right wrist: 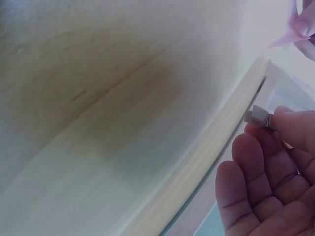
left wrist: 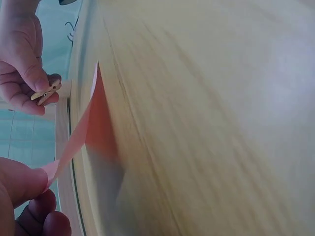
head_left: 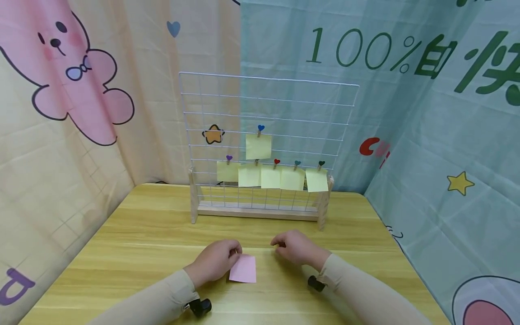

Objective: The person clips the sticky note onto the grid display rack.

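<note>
A pink sticky note [head_left: 243,269] is pinched at its upper left corner by my left hand [head_left: 215,261], between thumb and fingers. In the left wrist view the note [left wrist: 102,125] is bent, its free end at or just above the wood. My right hand [head_left: 298,247], to the right of the note, pinches a small wooden clothespin [left wrist: 47,93] between thumb and index finger. From the right wrist view the clothespin [right wrist: 258,117] pokes out past the fingertips; the rest is hidden by the thumb. Note and clothespin are apart.
Behind the hands a white wire grid [head_left: 268,81] stands upright in a wooden base [head_left: 256,212]. Several yellow sticky notes [head_left: 258,146] hang on it from clothespins with coloured hearts [head_left: 261,128]. Printed curtains [head_left: 162,90] surround the wooden table [head_left: 122,234].
</note>
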A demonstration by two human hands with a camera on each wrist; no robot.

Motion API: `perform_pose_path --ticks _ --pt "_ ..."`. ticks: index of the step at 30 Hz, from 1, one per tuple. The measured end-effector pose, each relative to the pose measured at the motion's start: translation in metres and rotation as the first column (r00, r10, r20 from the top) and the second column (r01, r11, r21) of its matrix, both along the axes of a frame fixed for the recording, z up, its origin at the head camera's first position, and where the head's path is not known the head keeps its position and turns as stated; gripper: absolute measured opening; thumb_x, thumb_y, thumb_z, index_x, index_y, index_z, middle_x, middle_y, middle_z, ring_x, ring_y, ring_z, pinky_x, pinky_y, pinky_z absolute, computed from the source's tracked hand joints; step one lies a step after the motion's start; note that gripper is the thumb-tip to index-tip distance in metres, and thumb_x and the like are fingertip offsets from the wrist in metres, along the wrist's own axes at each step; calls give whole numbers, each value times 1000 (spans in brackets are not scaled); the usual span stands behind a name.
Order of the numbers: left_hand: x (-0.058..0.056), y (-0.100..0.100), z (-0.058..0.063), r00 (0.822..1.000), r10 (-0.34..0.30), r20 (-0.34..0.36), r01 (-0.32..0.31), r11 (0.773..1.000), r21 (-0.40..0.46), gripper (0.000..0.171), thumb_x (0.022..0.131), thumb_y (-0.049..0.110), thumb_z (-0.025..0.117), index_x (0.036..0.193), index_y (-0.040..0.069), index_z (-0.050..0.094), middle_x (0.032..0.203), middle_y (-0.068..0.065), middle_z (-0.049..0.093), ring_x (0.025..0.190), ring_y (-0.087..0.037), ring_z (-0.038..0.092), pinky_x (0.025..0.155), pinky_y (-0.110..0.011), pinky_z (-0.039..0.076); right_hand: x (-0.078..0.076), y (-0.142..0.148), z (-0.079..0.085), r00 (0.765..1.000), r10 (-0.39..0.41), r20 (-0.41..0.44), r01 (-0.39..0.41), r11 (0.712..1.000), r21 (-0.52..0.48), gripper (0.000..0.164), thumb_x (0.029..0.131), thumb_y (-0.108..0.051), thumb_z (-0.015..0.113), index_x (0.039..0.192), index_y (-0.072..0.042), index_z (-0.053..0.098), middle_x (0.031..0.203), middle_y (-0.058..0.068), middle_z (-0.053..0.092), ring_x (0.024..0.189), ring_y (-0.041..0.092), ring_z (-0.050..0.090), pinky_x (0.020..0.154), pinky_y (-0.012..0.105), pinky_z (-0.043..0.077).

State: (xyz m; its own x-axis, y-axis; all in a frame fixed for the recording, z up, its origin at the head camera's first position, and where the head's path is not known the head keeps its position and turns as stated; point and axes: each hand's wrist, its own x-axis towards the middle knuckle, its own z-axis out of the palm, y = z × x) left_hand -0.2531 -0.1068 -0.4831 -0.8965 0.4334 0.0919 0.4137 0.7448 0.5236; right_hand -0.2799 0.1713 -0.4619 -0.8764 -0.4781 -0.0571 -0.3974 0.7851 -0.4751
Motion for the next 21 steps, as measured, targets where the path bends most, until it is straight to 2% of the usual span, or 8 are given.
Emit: perform_pose_path --ticks 6,14,21 --pt "-1 2 5 1000 24 7 -25 999 37 8 102 18 69 96 21 72 84 9 64 74 -9 55 65 -27 47 1 5 6 999 -45 29 48 995 -92 17 100 -11 71 115 -8 79 100 -4 77 85 9 62 75 31 55" --pt "-7 4 11 999 44 -7 -44 996 76 8 102 17 69 97 22 73 89 10 67 78 -9 57 71 -29 50 2 12 11 995 -96 -6 93 981 -172 17 101 -13 71 113 -5 78 100 -1 79 89 9 69 78 30 58" --pt "-15 7 19 999 52 -1 -51 992 119 9 103 16 69 97 22 73 91 10 69 80 -10 59 74 -30 52 2 15 18 993 -114 -16 105 952 -286 14 102 -11 69 109 -2 78 102 3 79 94 14 73 79 27 59"
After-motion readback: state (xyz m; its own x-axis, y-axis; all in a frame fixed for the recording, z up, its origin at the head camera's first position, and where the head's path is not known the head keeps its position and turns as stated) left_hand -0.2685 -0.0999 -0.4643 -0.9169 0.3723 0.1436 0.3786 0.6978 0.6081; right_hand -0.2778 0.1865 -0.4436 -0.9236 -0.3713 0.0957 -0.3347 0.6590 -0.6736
